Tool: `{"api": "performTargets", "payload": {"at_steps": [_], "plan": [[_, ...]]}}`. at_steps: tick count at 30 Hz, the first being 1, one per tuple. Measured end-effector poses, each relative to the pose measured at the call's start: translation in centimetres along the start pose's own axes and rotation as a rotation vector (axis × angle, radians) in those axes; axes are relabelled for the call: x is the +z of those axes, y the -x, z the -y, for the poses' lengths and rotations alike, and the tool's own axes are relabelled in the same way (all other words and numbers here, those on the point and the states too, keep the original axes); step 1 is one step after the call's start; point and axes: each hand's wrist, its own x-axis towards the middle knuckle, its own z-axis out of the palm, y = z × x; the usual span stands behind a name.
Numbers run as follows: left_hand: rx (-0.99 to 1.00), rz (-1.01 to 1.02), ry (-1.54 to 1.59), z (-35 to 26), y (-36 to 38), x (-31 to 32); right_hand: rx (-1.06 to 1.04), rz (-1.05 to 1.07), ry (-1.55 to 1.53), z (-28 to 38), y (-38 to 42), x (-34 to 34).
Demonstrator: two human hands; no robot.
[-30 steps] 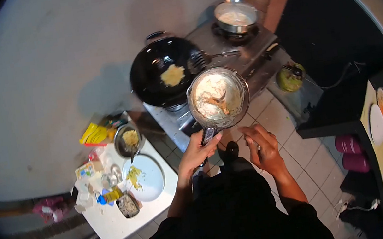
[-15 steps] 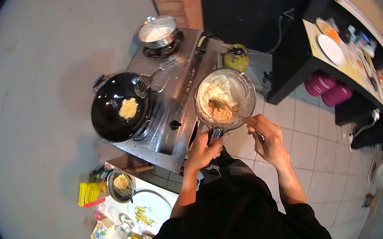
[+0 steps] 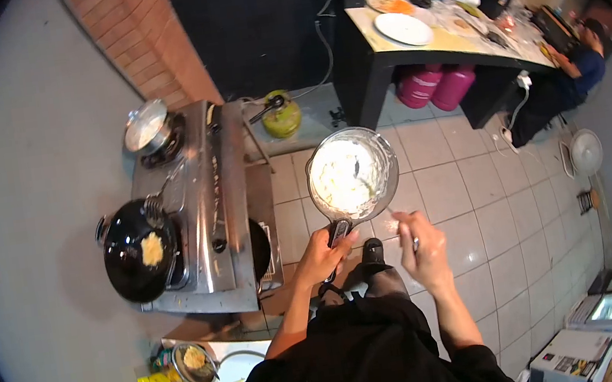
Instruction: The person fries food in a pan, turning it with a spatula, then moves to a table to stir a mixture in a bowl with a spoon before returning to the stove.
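My left hand point(image 3: 324, 253) is wrapped around the black handle of a round saucepan point(image 3: 390, 174), which it holds out over the floor. Pale, thick batter point(image 3: 339, 179) coats the inside, with a small dark shape sunk in its middle. Just off the pan's near right rim, my right hand point(image 3: 425, 249) is closed in a pinch on a thin metal utensil, probably a spoon; a bit of its handle point(image 3: 416, 244) shows by the fingers. Its far end is hard to make out.
Left of me, a stove point(image 3: 200, 205) carries a black wok point(image 3: 124, 250) with a yellow fritter point(image 3: 152, 249), a slotted turner and a lidded pot point(image 3: 148, 127). A green gas cylinder point(image 3: 281, 117) stands behind. Another person point(image 3: 587, 69) is by the cluttered counter point(image 3: 377, 41) at far right.
My view has swung right, bringing the other person into sight. The saucepan has turned away from the stove, and its contents look paler. My right hand has drawn slightly down from the rim.
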Motion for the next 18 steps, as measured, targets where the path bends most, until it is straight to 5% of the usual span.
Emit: {"api": "performTargets", "payload": {"at_steps": [4,10,13,18], "plan": [[-0.051,0.056,-0.016,0.3,-2.6,2.8,0.149,-0.069,-0.07,-1.0,0.6,-1.2],[-0.114,0.19,0.067,-0.8,-7.0,5.9,0.035,-0.216,-0.134,-4.2,-2.4,-4.0],[-0.153,0.142,0.013,-1.4,-9.9,6.9,-0.004,-0.109,-0.073,-6.5,-4.1,-6.5],[-0.079,0.195,0.018,-2.6,-15.7,7.4,0.111,-0.236,-0.231,-12.4,-6.6,-11.0]]}}
